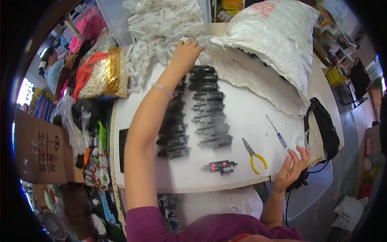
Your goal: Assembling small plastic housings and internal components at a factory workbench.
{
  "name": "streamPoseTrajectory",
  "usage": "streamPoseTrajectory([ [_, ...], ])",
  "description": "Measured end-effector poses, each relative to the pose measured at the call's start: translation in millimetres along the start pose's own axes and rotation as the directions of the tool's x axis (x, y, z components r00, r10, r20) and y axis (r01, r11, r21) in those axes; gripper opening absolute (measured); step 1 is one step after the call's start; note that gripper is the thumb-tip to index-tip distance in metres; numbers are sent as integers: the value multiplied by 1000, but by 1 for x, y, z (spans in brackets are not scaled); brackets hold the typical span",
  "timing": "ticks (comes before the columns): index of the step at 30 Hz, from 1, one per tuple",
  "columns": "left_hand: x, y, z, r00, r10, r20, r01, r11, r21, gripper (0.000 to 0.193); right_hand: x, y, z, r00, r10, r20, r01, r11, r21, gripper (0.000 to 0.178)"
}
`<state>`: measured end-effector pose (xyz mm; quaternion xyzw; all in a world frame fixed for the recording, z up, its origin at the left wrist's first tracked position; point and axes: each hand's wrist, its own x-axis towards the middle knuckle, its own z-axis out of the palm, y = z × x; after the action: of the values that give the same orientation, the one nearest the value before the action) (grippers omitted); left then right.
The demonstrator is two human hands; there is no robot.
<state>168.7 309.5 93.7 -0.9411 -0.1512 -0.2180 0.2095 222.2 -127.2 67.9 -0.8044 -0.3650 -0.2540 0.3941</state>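
Observation:
My left hand (187, 53) reaches across the table to the near edge of a heap of translucent white plastic pieces (165, 22). Its fingers are curled together, with a bit of white plastic showing at the fingertips. Below it run two rows of black plastic toy-gun-like parts (208, 107), partly hidden by my left arm. One similar part with red bits (219, 166) lies apart, nearer me. My right hand (291, 168) is at the table's right front edge, fingers apart and holding nothing. Close to its fingertips is a clear round plastic thing (299, 141).
Yellow-handled long-nose pliers (254, 156) and a screwdriver (277, 132) lie on the white table (258, 103). A large white woven sack (270, 36) gapes toward me at back right. A black bag (322, 129) sits at the right edge. Left stand a cardboard box (40, 149) and bagged goods (100, 74).

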Motion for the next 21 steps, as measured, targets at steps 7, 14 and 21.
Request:
streamPoseTrajectory([
  [7,21,-4,51,982,78,173,-86,996,37,20,-5,6,-4,997,42,69,-43,999,12,15],
  [14,-25,52,-72,937,-10,-348,-141,903,-406,20,-3,-7,8,960,65,273,-190,867,461,11],
  [21,-150,172,-170,990,133,-40,-123,704,-699,33,3,-43,27,837,-420,351,136,781,609,44],
])
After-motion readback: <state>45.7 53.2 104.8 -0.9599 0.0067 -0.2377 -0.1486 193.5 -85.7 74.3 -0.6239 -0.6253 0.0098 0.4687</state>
